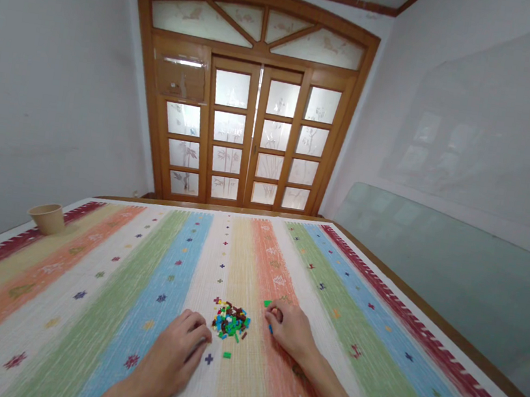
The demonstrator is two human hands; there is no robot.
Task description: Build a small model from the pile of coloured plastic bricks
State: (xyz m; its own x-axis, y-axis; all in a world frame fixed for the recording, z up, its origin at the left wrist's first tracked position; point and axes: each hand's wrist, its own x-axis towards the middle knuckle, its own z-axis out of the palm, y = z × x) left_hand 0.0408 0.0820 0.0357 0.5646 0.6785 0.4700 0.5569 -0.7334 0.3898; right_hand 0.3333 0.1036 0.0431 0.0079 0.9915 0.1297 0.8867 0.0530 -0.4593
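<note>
A heap of small multicoloured plastic bricks (231, 320) lies on a striped woven cloth (257, 256), near the middle of the lower view. My left hand (177, 350) rests at the heap's near left side, its fingers curled and almost touching the pieces. No held piece shows in it. To the right of the heap, my right hand (288, 330) has its fingertips pinched on a small blue brick (270, 329). A green brick (267, 303) lies just beyond those fingers. Another loose green brick (226, 355) sits just in front of the heap.
A tan cup (48, 218) stands on the cloth's far left edge. A wooden table edge (445, 322) runs along the right, with a large glass pane (432, 274) beyond it. Wooden glazed doors (256, 112) stand past the far edge.
</note>
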